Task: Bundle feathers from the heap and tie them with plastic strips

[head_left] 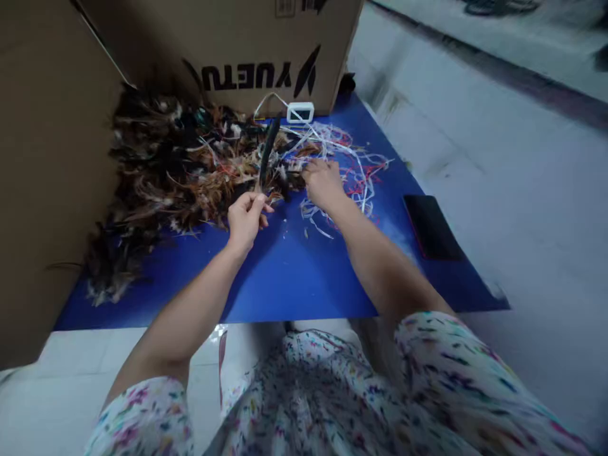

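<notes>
A long dark feather (269,152) points up and away from my left hand (246,218), its base pinched between thumb and forefinger. Past that hand spreads a big heap of brown, black and tan feathers (190,177) on the blue tabletop (285,272). My right hand (323,182) reaches to the right end of the heap, beside dark feathers and a tangle of white and red strings (365,171). Its fingers are bent and their tips partly hidden, so I cannot make out whether they grip anything.
A large cardboard box (256,38) with printed lettering stands behind the heap, and another cardboard side (52,177) rises at the left. A small white device with a display (300,113) sits at the back. A dark flat phone-like object (432,227) lies near the right edge.
</notes>
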`<state>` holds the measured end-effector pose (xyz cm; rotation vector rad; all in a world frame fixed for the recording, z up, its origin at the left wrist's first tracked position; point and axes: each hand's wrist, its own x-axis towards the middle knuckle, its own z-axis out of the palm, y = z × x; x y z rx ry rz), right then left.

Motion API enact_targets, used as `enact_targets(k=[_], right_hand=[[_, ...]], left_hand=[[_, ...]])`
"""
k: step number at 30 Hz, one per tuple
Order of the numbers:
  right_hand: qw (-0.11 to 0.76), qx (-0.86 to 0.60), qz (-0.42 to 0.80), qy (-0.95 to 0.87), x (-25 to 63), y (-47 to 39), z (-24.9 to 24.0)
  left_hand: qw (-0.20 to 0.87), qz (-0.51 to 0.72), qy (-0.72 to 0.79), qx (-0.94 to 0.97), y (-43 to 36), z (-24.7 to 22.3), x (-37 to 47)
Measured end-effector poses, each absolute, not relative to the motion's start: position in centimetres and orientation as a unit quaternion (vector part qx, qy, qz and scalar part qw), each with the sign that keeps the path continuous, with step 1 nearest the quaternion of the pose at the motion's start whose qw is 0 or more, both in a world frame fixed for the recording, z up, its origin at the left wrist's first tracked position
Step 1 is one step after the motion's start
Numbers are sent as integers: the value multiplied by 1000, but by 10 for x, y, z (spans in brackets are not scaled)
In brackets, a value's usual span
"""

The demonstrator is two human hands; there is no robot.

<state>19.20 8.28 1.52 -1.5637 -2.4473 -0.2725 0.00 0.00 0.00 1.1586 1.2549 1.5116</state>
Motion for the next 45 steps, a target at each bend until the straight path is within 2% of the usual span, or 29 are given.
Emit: enact_targets(k=[4, 16, 21, 25, 31, 36, 39, 45], right_hand=[[156, -545, -60, -821, 195, 89, 25], [430, -500, 84, -747, 217, 81, 69], [501, -454, 170, -717, 221, 63, 92], [491, -423, 239, -723, 221, 39, 113], [382, -363, 339, -780, 219, 17, 128], [331, -314, 381, -805, 215, 18, 126], [333, -307, 398, -798, 212, 22, 122], [398, -320, 410, -756, 207, 23, 117]], left_hand=[[416, 601, 505, 459, 0, 0, -1], [414, 629, 474, 456, 0, 1, -1], [416, 645, 451, 455, 0, 2, -3], [434, 643, 438, 455, -1, 2, -3], [438, 658, 419, 447, -1, 3, -4], [453, 661, 402, 444, -2, 6, -4], [475, 638, 394, 461, -4, 6, -2], [518, 595, 404, 463, -9, 6, 2]])
